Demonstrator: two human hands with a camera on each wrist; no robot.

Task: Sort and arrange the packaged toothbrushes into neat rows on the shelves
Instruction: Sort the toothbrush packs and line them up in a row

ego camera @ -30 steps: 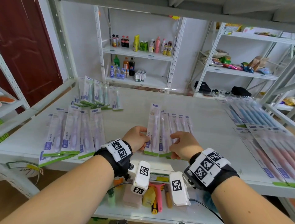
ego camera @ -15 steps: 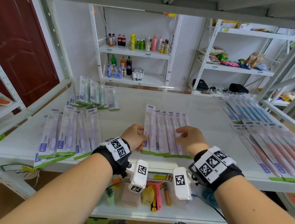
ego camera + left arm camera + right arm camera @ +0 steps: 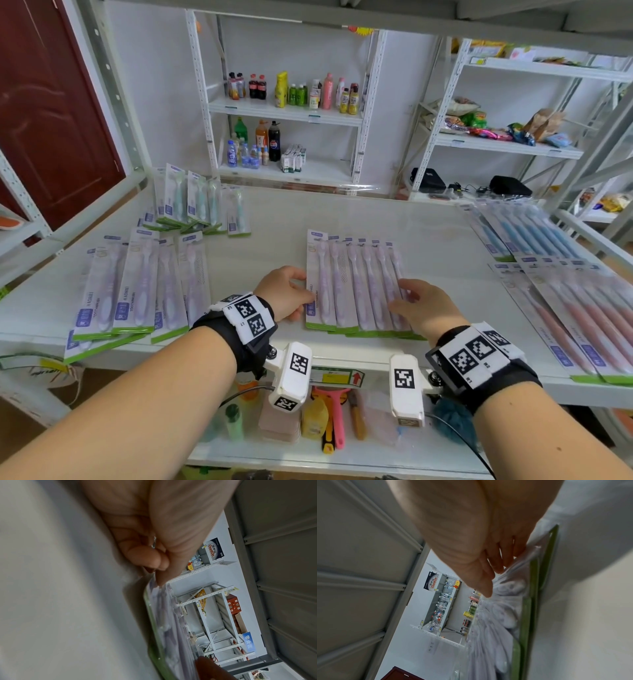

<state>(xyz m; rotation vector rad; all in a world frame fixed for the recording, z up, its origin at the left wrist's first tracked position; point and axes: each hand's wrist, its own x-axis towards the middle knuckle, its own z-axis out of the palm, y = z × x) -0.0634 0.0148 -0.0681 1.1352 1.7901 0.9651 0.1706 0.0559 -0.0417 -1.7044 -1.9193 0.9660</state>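
Several purple toothbrush packs [image 3: 356,287] lie overlapped in a row at the middle of the white shelf [image 3: 274,246], their green bottom edges near the front. My left hand [image 3: 287,291] is at the row's left edge, its fingers curled and its thumb on the leftmost pack [image 3: 171,628]. On the right end of the row rests my right hand [image 3: 414,298], with loosely spread fingers [image 3: 496,568] touching the clear blisters [image 3: 496,635].
More purple packs [image 3: 137,291] lie at the front left and teal ones [image 3: 195,209] behind them. Blue packs [image 3: 524,236] and pink packs [image 3: 582,308] fill the right side. A pink scraper [image 3: 337,418] and bottles sit on the lower shelf.
The bunched purple packs have been fanned out to the right into an even row. My right hand slid right over them, while the left stayed at the leftmost pack.
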